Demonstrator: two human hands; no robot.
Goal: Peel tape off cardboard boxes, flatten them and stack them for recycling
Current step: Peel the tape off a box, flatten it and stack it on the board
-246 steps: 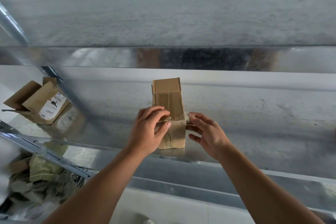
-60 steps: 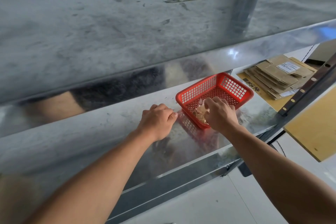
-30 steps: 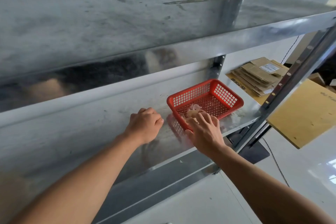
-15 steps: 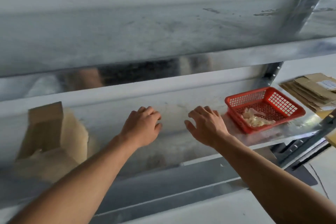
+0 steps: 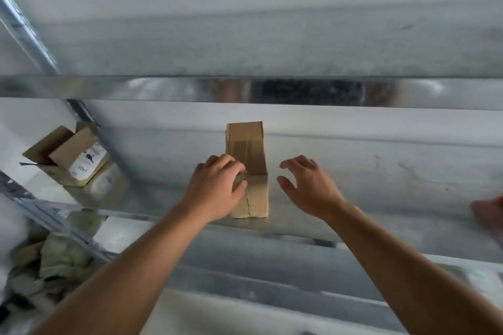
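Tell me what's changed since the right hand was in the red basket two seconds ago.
Both hands came back left along the shelf to the small cardboard box. The left hand, then a fist on the shelf, now has a grip on the box's left side; the right hand hovers open beside it, touching nothing. The box and the labelled box stand as before.

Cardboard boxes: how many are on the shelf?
2. A small box stands centre, at the left hand; an open labelled box sits far left. The blurred heap below may hide more.
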